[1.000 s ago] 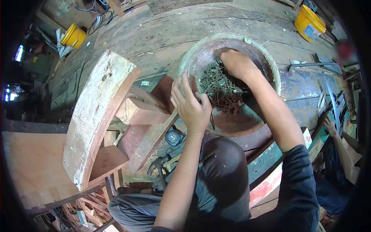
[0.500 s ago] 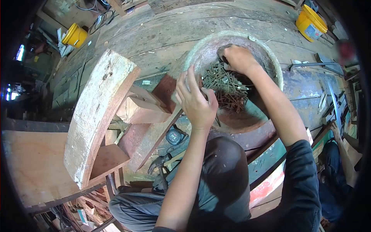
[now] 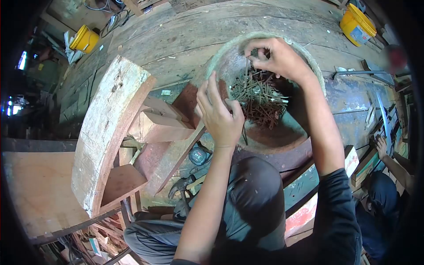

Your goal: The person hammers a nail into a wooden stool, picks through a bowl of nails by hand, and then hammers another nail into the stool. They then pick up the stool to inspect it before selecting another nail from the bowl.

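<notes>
While the person squats over the planks, the right hand [image 3: 279, 57] is at the 12 o'clock rim of a round rusty basin [image 3: 211, 66]. Its fingertips [image 3: 256, 49] are pinched on a thin dark nail or two, lifted just above the heap. The nails [image 3: 261, 100] lie in a tangled pile in the basin's middle, some rusty, some grey.

The left hand [image 3: 218, 118] is at the basin's 9 o'clock edge, fingers up and half curled, thumb in. A dark shank pokes out below the palm, so it probably clasps nails, but the grip is hidden and I can't tell.

Progress, as a judgement: nail picking is under way. Only a few are out and most of the pile is still in the basin.

- Thick curved timber [image 3: 106, 132] at 9 o'clock of the left hand.
- Tape measure [image 3: 197, 155] and hammer [image 3: 181, 187] at 6 to 7 o'clock of it, beside the knee [image 3: 254, 198].
- Yellow bucket [image 3: 84, 39] at frame 10 o'clock.
- Second bucket [image 3: 357, 24] at frame 1 o'clock.
- Another person's hand [image 3: 380, 145] at 3 o'clock, well apart.
</notes>
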The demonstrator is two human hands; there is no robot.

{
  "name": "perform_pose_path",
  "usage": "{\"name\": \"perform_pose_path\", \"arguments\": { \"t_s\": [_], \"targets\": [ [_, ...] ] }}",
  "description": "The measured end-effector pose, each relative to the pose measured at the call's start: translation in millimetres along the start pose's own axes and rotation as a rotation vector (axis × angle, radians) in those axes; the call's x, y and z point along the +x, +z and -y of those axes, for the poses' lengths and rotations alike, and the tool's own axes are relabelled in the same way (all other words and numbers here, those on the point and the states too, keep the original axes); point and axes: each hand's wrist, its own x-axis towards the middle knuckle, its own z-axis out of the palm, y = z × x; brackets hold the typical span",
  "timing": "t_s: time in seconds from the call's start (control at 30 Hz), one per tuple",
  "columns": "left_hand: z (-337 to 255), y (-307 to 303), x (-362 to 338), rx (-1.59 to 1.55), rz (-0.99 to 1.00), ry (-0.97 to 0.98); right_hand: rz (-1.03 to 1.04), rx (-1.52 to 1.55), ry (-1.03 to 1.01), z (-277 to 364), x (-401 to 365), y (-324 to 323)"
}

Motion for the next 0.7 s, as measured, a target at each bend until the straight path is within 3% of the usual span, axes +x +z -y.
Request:
{"name": "perform_pose_path", "arguments": {
  "t_s": [0.07, 0.13, 0.17, 0.3, 0.37, 0.47, 0.7],
  "targets": [
    [-1, 0, 1, 0.009, 0.006, -0.006, 0.049, -0.007, 0.048, 4, -1, -7],
    [-4, 0, 2, 0.002, 0.009, -0.007, 0.462, -0.122, 0.507, 5, -1, -11],
    [-4, 0, 2, -0.002, 0.013, -0.009, 0.444, -0.134, 0.531, 1, -3, -9],
    [-9, 5, 6, -0.008, -0.007, 0.003, 0.277, -0.201, 0.409, -46, -3, 19],
    [-12, 8, 10, -0.072, -0.024, 0.006, 0.239, -0.512, 0.235, -55, -2, 27],
    [-19, 12, 15, -0.079, -0.019, -0.008, 0.357, -0.383, 0.256, -66, 8, 32],
    [-18, 11, 15, -0.023, -0.018, 0.002, 0.253, -0.445, 0.099, -60, 14, 28]
  ]
}}
